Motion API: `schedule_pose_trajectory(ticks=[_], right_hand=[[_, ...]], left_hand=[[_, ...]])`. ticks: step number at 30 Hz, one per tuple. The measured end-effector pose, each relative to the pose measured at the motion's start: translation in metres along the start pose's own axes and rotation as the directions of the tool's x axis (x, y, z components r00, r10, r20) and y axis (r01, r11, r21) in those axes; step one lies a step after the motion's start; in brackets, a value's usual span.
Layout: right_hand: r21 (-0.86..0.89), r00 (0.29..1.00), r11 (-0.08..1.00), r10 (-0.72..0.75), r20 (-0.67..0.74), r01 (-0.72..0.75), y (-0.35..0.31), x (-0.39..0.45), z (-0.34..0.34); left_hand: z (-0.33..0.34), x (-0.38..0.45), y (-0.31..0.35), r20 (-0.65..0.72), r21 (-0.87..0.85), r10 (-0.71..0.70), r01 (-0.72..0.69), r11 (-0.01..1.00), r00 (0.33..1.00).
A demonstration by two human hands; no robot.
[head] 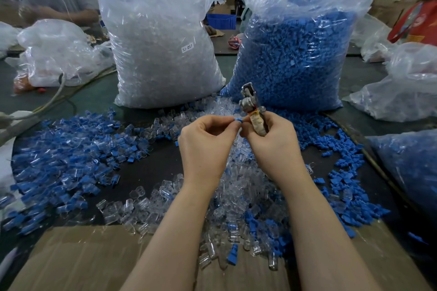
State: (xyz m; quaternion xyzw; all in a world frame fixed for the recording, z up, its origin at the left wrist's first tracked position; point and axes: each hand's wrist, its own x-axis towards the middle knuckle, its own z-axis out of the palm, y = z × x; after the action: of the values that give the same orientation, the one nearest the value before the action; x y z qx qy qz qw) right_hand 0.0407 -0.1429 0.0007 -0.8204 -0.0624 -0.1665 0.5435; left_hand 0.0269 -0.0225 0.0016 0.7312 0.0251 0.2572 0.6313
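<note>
Both hands are up over the middle of the tabletop (pixel 146 168), fingertips meeting. The left hand (pixel 208 139) pinches a small blue piece (pixel 238 121); the right hand (pixel 272 139) is wrapped round a metal tool (pixel 251 106), head pointing up. Clear parts (pixel 238 196) lie heaped beneath, blue-filled ones (pixel 63 149) to the left.

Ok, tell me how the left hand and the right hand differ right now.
The left hand pinches a small blue piece at its fingertips; the right hand grips a metal tool in its curled fingers. The left hand's piece barely shows past its fingers; the right hand's tool sticks up well above it, head upward. Both are raised over the pile of clear parts, fingertips close together.
</note>
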Motion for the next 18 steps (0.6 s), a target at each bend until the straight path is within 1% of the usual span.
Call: schedule_pose_trajectory(ticks=[5, 7, 12, 18], right_hand=[[-0.017, 1.000, 1.000, 0.009, 0.014, -0.009, -0.002, 0.000, 0.001], [-0.003, 0.999, 1.000, 0.022, 0.040, -0.022, -0.002, 0.000, -0.001], [-0.033, 0.985, 0.998, 0.054, 0.163, -0.049, 0.001, -0.002, -0.010], [-0.088, 0.956, 0.994, 0.082, 0.283, -0.059, 0.003, -0.002, -0.019]], left_hand=[[0.001, 0.001, -0.002, -0.015, 0.014, -0.003, 0.003, 1.000, 1.000], [0.001, 0.001, -0.002, -0.012, -0.011, -0.023, 0.022, 1.000, 1.000], [-0.002, 0.005, -0.003, -0.021, -0.166, -0.089, 0.084, 0.983, 0.996], [-0.005, 0.006, -0.003, -0.015, -0.223, -0.046, 0.041, 0.974, 0.999]])
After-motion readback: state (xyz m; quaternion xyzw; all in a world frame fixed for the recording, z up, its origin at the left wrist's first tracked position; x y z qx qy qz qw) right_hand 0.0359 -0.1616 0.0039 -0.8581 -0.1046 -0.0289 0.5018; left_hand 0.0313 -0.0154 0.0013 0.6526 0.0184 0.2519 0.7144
